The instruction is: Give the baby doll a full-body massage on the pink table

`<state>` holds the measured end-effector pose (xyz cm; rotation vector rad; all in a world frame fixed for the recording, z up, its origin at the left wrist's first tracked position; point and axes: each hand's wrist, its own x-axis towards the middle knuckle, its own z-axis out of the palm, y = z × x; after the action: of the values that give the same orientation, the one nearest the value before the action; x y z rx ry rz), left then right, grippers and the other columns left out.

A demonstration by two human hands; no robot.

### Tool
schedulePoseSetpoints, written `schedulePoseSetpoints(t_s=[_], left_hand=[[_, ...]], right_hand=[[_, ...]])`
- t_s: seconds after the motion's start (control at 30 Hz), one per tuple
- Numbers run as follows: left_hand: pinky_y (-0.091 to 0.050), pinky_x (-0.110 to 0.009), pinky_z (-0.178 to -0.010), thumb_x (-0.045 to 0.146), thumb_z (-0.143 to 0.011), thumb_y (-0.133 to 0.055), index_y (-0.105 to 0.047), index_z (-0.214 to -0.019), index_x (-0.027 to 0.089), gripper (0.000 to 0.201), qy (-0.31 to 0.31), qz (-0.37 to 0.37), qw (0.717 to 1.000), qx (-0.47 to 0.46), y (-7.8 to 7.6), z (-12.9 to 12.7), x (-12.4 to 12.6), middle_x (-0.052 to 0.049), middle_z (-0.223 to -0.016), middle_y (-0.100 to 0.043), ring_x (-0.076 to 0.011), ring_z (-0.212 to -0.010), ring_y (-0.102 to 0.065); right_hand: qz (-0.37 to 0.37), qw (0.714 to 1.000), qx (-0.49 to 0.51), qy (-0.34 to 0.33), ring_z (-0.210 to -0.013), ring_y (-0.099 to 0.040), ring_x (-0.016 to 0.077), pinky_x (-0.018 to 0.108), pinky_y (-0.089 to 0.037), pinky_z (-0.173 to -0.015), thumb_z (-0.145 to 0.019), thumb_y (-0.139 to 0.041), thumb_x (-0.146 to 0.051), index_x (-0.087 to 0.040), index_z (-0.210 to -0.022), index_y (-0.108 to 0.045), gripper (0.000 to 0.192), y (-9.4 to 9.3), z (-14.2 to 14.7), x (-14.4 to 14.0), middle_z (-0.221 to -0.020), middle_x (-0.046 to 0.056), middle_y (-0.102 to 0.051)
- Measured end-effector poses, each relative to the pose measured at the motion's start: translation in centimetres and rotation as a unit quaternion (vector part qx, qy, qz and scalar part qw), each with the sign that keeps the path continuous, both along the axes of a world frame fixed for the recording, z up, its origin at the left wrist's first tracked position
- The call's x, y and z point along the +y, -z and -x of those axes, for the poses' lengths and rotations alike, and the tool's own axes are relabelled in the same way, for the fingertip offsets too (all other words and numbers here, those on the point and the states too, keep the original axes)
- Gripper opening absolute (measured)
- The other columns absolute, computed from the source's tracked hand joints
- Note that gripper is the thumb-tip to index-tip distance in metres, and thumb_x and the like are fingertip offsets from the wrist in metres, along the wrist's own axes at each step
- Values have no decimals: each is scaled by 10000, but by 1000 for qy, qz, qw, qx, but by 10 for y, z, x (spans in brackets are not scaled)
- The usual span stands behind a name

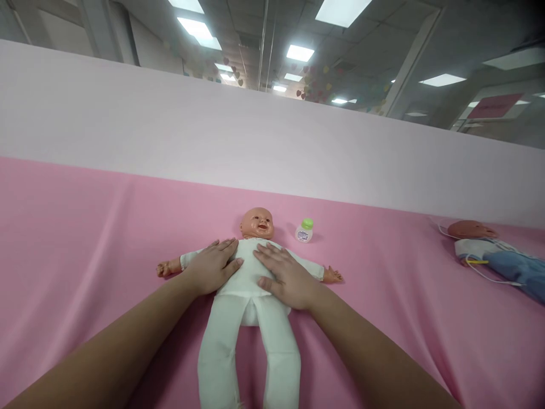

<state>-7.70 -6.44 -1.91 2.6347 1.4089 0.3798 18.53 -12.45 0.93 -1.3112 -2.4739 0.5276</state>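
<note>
A baby doll (pixel 249 267) with a white cloth body lies on its back, head away from me and arms spread wide. My left hand (pixel 215 266) lies flat on the left side of its chest, fingers stretched out. On the right side of the chest rests my right hand (pixel 286 275), also flat with its fingers extended. Both palms touch the cloth, and the two hands are apart from each other. Beside the doll's head, to the right, stands a small clear bottle (pixel 304 232) with a green cap and a printed label.
A pink sheet (pixel 85 244) with some folds covers the surface. At the far right lies a second doll (pixel 506 255) in blue and white, with a white cord and a yellow strip on it. A white wall (pixel 213 136) runs along the back, with glass above it.
</note>
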Motion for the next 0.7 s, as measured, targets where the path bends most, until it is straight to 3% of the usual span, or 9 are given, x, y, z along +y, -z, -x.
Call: schedulePoseSetpoints(t_s=[0.1,0.23,0.5,0.57,0.7], left_hand=[[-222,-499,-1305,620,-1053,-285,-430,-1598,68,789,-2,4,1000,5,-2,0,-1,-199,-1651,-423,-304,-1547,-395],[-227,-498,-1305,628,-1053,-278,-413,-1607,58,806,-4,8,1000,11,-3,0,-1,-197,-1656,-417,-303,-1547,-395],[-281,-507,-1292,550,-1087,-259,-460,-1585,93,705,3,11,999,-49,-15,-5,-25,-172,-1662,-417,-302,-1555,-379],[-293,-501,-1288,529,-1092,-290,-459,-1592,119,668,49,18,996,-68,-26,-10,-41,-148,-1676,-400,-303,-1562,-364],[-286,-455,-1296,461,-1106,-340,-457,-1606,208,572,217,70,969,-91,-49,-23,-74,-75,-1661,-442,-260,-1554,-385]], right_hand=[[16,996,-28,80,-1636,-145,329,575,-106,-1317,-1012,-340,-763,-186,-1685,-231,893,3,-5,4,-1761,102,-182],[56,985,-74,148,-1623,-173,378,617,-68,-1302,-980,-326,-809,-111,-1685,-194,1002,0,-14,-5,-1734,179,-243],[86,983,-89,134,-1626,-173,359,565,-96,-1309,-960,-377,-811,-100,-1685,-184,1033,-9,-24,-18,-1739,180,-221],[83,984,-86,131,-1623,-184,363,565,-102,-1308,-959,-395,-802,-102,-1682,-205,1024,-9,-23,-18,-1735,186,-234],[71,985,-88,130,-1617,-206,370,576,-110,-1307,-980,-439,-722,-96,-1679,-217,964,-7,-23,-16,-1732,194,-237]])
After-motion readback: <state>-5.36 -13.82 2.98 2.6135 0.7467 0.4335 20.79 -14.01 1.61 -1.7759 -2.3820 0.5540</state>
